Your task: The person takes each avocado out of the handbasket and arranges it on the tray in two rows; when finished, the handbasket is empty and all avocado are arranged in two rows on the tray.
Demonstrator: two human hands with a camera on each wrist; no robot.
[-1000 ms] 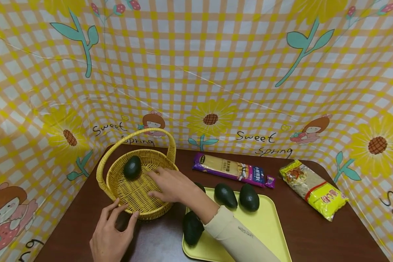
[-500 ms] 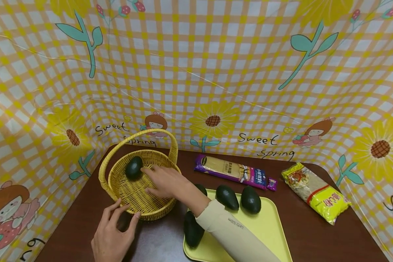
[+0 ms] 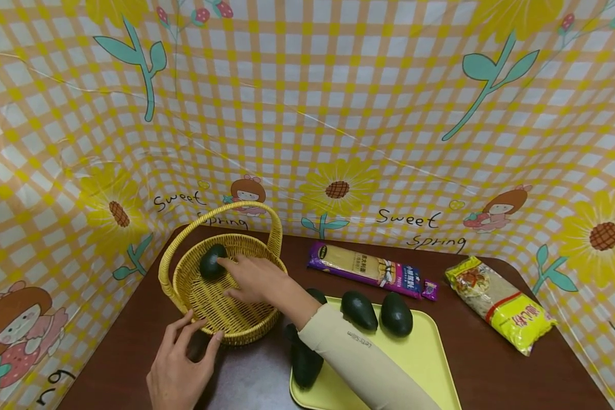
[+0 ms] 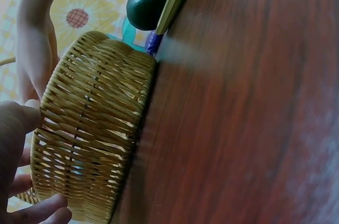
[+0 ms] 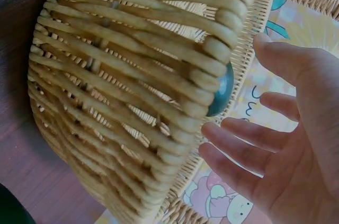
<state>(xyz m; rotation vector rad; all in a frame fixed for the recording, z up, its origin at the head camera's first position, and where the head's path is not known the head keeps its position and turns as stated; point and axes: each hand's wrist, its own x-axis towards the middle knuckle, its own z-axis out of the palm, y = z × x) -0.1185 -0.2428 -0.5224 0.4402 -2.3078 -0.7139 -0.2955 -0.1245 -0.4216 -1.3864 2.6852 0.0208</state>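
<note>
A dark green avocado (image 3: 213,262) lies in the yellow wicker basket (image 3: 246,336), toward its far left side. My right hand (image 3: 256,277) reaches over the basket with fingers extended; a fingertip overlaps the avocado in the head view, though contact is hard to tell. In the right wrist view the right hand (image 5: 275,144) holds nothing, and the avocado (image 5: 222,91) is partly hidden by the woven wall. My left hand (image 3: 181,361) has its fingertips and thumb spread at the basket's near rim. The left wrist view shows the thumb (image 4: 29,113) against the rim.
A yellow tray (image 3: 410,359) right of the basket bears several avocados, including a pair (image 3: 379,313) at its far side; the right forearm crosses it. Behind lie a pasta packet (image 3: 364,267), a small purple packet (image 3: 430,289) and a yellow-ended noodle bag (image 3: 502,304). Patterned cloth surrounds the table.
My right hand has moved a little left and farther in, up to the avocado in the basket. The left hand stays at the rim. The whole view has shifted slightly.
</note>
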